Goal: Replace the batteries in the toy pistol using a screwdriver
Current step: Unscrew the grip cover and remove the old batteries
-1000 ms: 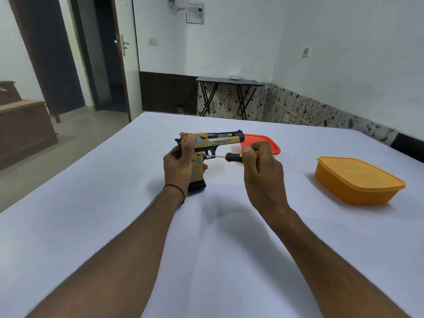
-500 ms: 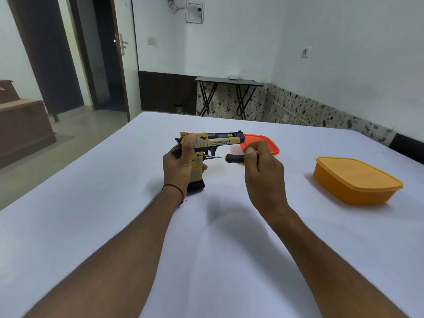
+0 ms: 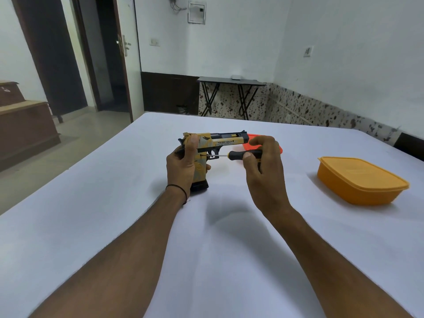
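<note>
- Toy pistol (image 3: pixel 227 142), yellow with a black top, stands upright over the middle of the white table (image 3: pixel 114 226), barrel pointing right and the black base of its grip down at the cloth.
- Left hand (image 3: pixel 181 166) grips the pistol's handle, fingers curled round it and thumb lying up along the rear of the slide; a thin black band (image 3: pixel 176 187) circles that wrist.
- Screwdriver (image 3: pixel 236 154) lies level, its thin shaft reaching left to a hole in the side of the grip.
- Right hand (image 3: pixel 263 166) pinches the black handle between thumb and curled fingers.
- Red lid (image 3: pixel 247 146) lies flat just behind the right hand.
- Orange container (image 3: pixel 360 180), closed with its lid, sits well apart to the right.
</note>
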